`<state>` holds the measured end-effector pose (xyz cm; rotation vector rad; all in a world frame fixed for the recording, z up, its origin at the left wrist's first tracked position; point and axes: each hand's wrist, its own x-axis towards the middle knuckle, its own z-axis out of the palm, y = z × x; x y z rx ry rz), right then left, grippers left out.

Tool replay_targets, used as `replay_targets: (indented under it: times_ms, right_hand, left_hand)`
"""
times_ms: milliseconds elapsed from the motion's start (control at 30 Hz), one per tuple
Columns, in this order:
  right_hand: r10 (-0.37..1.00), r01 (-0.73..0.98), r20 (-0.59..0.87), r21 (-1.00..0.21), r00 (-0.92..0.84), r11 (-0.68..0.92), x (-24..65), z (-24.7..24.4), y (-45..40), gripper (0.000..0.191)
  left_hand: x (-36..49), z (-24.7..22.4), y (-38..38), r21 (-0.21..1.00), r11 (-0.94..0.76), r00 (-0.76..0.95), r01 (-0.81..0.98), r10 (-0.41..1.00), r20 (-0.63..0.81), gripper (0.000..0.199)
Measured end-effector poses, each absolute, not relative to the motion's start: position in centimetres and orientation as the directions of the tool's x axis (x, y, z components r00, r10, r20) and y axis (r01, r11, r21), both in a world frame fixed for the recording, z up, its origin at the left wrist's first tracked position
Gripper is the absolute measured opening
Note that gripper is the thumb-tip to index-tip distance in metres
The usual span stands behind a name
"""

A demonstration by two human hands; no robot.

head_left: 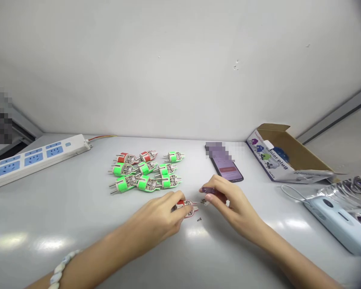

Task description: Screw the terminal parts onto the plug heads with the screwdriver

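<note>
My left hand point(165, 212) is closed on an opened red and white power plug point(190, 208) lying on the table, with its fingertips over the plug's body. Held between thumb and fingers of my right hand point(228, 200) is a dark purple, see-through piece point(209, 190); most of it is hidden in the palm. Just under these fingers lie small white and metal parts point(205, 202). A loose screw point(199, 219) rests on the table in front of the plug. Several opened green plugs point(147, 183) and two red ones point(126, 158) are grouped beyond my left hand.
At the left is a white power strip point(43, 156) with blue sockets. A phone point(227, 166) lies behind my right hand. On the right stand an open cardboard box point(276, 160), a light blue device point(338, 222) with a cord, and clear plastic packaging point(345, 192).
</note>
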<state>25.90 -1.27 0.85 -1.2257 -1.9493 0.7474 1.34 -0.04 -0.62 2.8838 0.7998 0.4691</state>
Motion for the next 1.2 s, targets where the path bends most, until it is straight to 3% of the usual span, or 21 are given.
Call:
replay_targets:
  times_ms: [167, 233, 400, 667, 900, 1200]
  right_hand:
    - [0.853, 0.584, 0.509, -0.658, -0.120, 0.475, 27.5, 2.0, -1.2, 0.018]
    - [0.843, 0.600, 0.536, -0.662, -0.041, 0.450, 27.9, 2.2, -1.3, 0.020]
    - [0.942, 0.431, 0.334, -0.846, -0.033, 0.315, 28.0, 2.4, -1.5, 0.020]
    - [0.977, 0.361, 0.160, -0.910, -0.141, 0.202, 26.9, 2.2, -1.4, 0.029]
    - [0.985, 0.203, 0.172, -0.966, 0.034, 0.161, 27.6, 2.1, -1.5, 0.027]
    - [0.993, 0.093, 0.117, -0.989, 0.008, 0.115, 27.0, 1.4, -1.3, 0.025]
  left_hand:
    - [1.5, -0.7, -0.1, 0.117, -0.866, 0.819, 0.486, 0.498, 0.285, 0.045]
    - [1.5, -0.8, -0.2, 0.089, -0.872, 0.819, 0.481, 0.484, 0.308, 0.045]
    - [1.5, -0.6, -0.2, 0.060, -0.873, 0.816, 0.483, 0.475, 0.329, 0.046]
    - [1.5, -0.3, -0.3, 0.045, -0.876, 0.815, 0.480, 0.464, 0.348, 0.048]
    - [1.6, -0.4, -0.3, 0.028, -0.883, 0.819, 0.469, 0.447, 0.360, 0.047]
    - [1.5, -0.3, -0.3, 0.009, -0.889, 0.824, 0.457, 0.428, 0.372, 0.040]
